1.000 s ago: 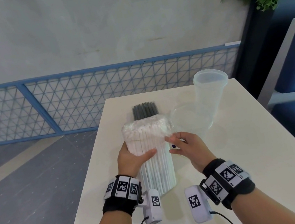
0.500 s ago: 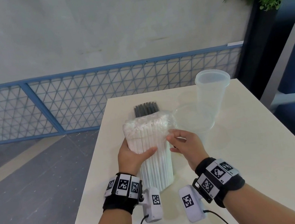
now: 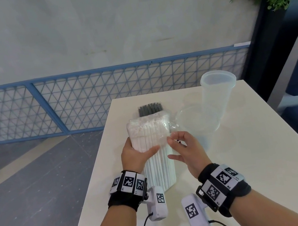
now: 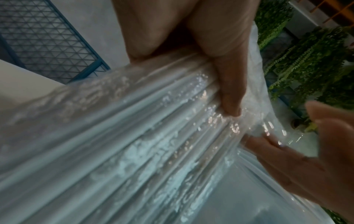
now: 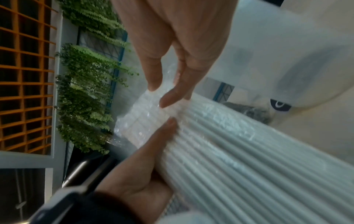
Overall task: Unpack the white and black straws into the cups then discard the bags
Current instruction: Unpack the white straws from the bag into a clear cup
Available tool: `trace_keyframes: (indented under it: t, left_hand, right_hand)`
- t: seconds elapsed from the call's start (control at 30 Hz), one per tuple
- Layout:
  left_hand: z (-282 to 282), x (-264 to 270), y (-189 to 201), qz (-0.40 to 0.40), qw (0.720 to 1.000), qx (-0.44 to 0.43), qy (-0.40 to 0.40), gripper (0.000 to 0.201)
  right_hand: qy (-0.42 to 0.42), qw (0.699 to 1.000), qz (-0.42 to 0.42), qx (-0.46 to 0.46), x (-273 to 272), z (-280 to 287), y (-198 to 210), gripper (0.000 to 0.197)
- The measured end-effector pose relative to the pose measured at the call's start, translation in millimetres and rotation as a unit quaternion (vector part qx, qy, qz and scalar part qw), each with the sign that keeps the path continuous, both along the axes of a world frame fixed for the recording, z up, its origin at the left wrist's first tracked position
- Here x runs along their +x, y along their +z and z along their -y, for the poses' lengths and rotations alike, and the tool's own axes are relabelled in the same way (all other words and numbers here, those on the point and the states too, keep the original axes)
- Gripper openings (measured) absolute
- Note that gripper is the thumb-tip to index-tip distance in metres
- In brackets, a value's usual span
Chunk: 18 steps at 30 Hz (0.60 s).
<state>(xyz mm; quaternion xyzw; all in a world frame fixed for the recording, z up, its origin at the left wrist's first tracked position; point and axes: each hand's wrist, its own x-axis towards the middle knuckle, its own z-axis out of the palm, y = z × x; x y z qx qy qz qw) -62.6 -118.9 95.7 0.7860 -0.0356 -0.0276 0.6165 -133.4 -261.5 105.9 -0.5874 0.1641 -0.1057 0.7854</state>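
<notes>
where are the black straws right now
In the head view, the black straws lie on the table behind the white straws, left of the cups.

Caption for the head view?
Left hand grips the bagged white straws upright on the table; right hand picks at the plastic.

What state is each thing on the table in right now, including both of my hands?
Bag of white straws: still sealed in clear plastic, straws inside, held up off the table.
Left hand: grips the bag's side.
Right hand: fingertips pinch the plastic at the bag's upper right.
Black straws: lying on the table behind, still bundled.
Tall clear cup: upright, empty.
Low clear cup: upright, empty.
</notes>
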Motion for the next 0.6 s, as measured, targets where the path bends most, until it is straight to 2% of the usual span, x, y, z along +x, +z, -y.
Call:
trace_keyframes:
  t: [0.1, 0.17, 0.3, 0.47, 0.53, 0.6]
  left_hand:
    - [1.2, 0.3, -2.0, 0.002, 1.000, 0.005, 0.011, 0.059]
    - [0.6, 0.7, -3.8, 0.002, 1.000, 0.002, 0.018, 0.059]
    - [0.9, 2.3, -5.7, 0.003, 1.000, 0.007, 0.025, 0.061]
    - [3.1, 3.0, -7.6, 0.007, 0.999, 0.017, 0.027, 0.063]
    - [4.0, 3.5, -8.4, 0.007, 0.999, 0.018, 0.029, 0.062]
    - [3.9, 4.4, -8.9, 0.004, 0.999, 0.019, 0.035, 0.060]
  right_hand:
    - [-0.040, 0.997, 0.000, 0.068, 1.8, -4.4, -3.3, 0.053]
    - [-0.031, 0.998, -0.014, 0.061, 5.3, -4.7, -2.0, 0.047]
    - [-0.008, 1.000, -0.024, -0.010, 11.5, -8.3, -4.8, 0.030]
    - [-0.006, 1.000, -0.029, -0.007, 17.5, -10.6, -3.5, 0.003]
    - [-0.010, 0.999, -0.026, -0.016, 18.0, -11.8, -2.4, 0.018]
    - [-0.021, 0.999, -0.028, -0.002, 18.5, -13.0, -1.3, 0.019]
